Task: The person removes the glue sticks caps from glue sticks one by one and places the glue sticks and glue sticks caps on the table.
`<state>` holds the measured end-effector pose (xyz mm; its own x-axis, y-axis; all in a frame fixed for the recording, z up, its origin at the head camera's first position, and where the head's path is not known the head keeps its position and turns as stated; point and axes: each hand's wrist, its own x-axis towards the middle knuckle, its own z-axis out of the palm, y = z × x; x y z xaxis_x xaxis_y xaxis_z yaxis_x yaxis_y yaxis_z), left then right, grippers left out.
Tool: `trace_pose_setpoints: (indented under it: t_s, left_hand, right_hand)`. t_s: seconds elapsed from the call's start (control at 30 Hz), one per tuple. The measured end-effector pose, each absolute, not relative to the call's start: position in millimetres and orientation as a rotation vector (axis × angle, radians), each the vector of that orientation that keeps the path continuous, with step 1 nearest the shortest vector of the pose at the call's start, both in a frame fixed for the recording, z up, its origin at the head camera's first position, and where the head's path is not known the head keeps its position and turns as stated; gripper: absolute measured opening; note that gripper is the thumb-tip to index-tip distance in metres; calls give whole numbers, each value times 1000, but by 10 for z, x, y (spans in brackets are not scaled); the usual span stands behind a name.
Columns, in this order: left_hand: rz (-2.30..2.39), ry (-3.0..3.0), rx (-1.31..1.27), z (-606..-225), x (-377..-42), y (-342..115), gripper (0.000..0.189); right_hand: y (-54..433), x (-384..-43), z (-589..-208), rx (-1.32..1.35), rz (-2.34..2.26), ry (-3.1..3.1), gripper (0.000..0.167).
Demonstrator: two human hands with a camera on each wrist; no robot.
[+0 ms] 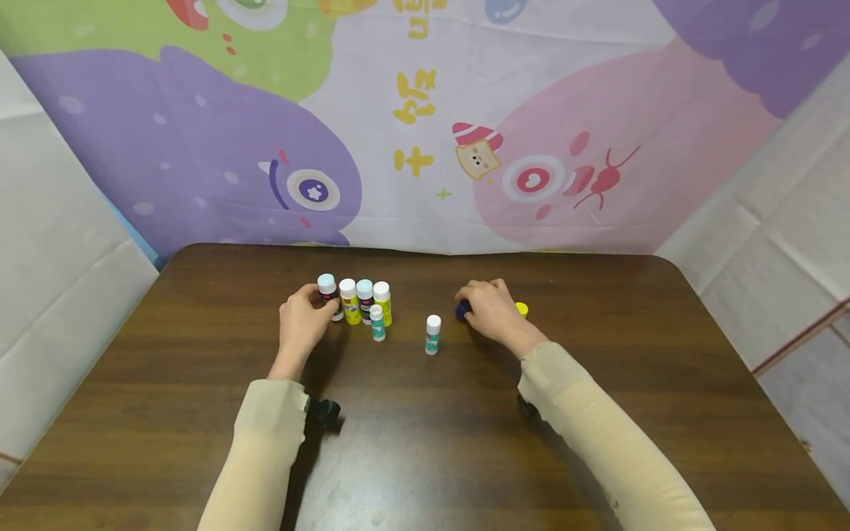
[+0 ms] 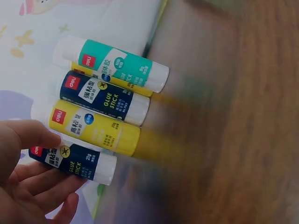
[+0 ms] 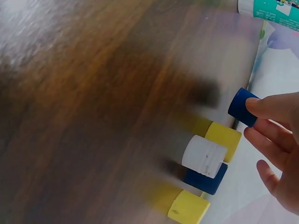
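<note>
My left hand (image 1: pixel 302 317) holds a navy glue stick (image 2: pixel 77 162) between thumb and fingers, at the left end of an upright row. Beside it stand a yellow glue stick (image 2: pixel 96 128), another navy one (image 2: pixel 105 97) and a second yellow one (image 1: pixel 385 310). A thinner teal glue stick (image 1: pixel 378 324) stands in front of the row's right end. On the right, my right hand (image 1: pixel 491 306) pinches a dark blue cap (image 3: pixel 243 107) between thumb and fingers. Near that hand in the right wrist view are a yellow cap (image 3: pixel 226 140), a white cap (image 3: pixel 204 156) and a blue cap (image 3: pixel 205 180).
A second teal glue stick (image 1: pixel 432 338) stands alone between the hands. Another yellow cap (image 3: pixel 189 207) lies at the end of the cap group. The brown wooden table (image 1: pixel 425 442) meets a cartoon-printed cloth (image 1: pixel 412 214) at its far edge.
</note>
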<state>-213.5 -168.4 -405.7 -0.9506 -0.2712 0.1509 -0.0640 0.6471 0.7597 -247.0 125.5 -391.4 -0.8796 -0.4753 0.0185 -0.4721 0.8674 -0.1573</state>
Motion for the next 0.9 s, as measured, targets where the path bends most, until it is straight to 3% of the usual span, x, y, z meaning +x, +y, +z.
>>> trace_pose_setpoints:
  t_s: [0.63,0.9]
  left_hand:
    - [-1299,-2643,207,-4165,-2128,-1699,41]
    - [-1192,-2399,194,-3969,-1969,-1644,40]
  right_hand:
    - [1299,-2400,-3982,-715,-251,3002,40]
    - [1217,-2164,-3705,-934,-673,3114,27]
